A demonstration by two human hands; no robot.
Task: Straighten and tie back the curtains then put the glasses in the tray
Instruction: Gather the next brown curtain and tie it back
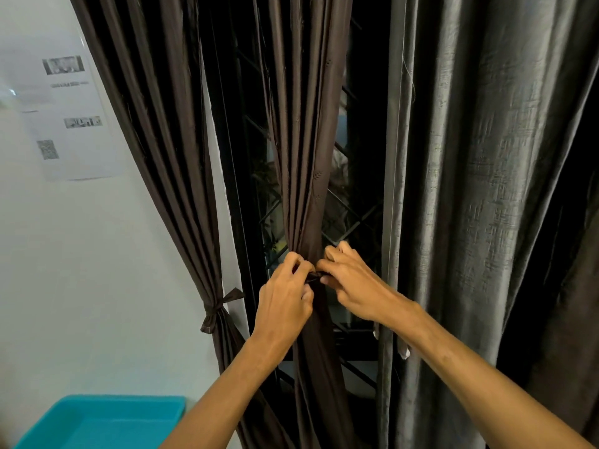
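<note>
Pinching a thin tie band (313, 276) around the gathered middle curtain (303, 176), left hand (285, 294) and right hand (351, 281) hold its ends; the soft, slippery fabric likely wants cinching at this bunched waist.

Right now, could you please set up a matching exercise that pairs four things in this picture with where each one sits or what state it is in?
Things:
1. left brown curtain
2. middle brown curtain
3. grey curtain
4. blue tray

States or places:
A. hangs loose, with no tie
B. bottom left corner, nothing visible in it
C. already knotted with a tie
D. gathered, both hands working at its tie

Pairs: 1-C, 2-D, 3-A, 4-B. The left hand and right hand pinch the tie.
</note>
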